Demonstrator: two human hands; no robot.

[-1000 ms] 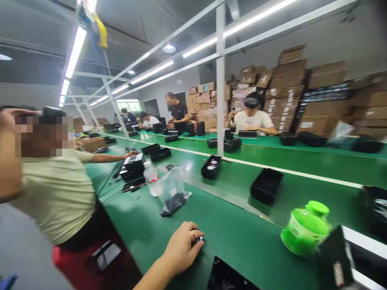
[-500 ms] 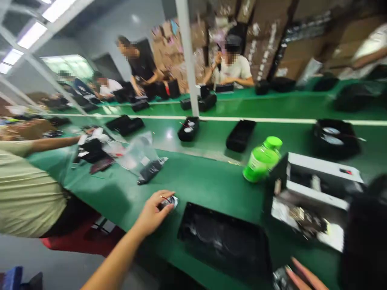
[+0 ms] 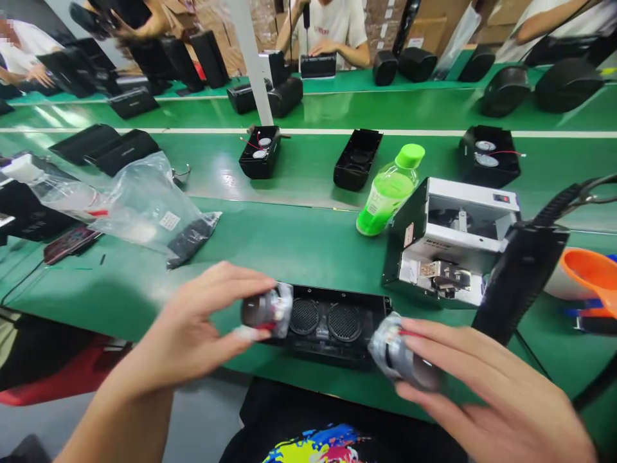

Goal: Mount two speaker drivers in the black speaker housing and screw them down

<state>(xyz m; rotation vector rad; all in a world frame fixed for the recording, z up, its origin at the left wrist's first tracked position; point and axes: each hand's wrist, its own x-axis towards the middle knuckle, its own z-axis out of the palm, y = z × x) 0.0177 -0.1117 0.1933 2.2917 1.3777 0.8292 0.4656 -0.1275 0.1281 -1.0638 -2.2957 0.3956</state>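
My left hand [image 3: 202, 321] grips a small round speaker driver [image 3: 267, 310] with red wire, held just left of a black speaker housing [image 3: 332, 325] that lies at the near edge of the green bench. That housing shows two round mesh openings. My right hand [image 3: 482, 386] holds a second round speaker driver [image 3: 400, 354] at the housing's right end. Both drivers hover just above the housing's ends.
A green bottle [image 3: 388, 191] and a white metal machine [image 3: 453, 241] stand behind the housing, with a black tool [image 3: 520, 270] and an orange funnel [image 3: 590, 270] to the right. A clear plastic bag [image 3: 144, 209] lies left. Black housings [image 3: 357, 159] ride the conveyor; people work opposite.
The view has tilted down to the bench. My left hand lifted the driver from the bench and brought it to the housing. My right hand came in holding a second driver.
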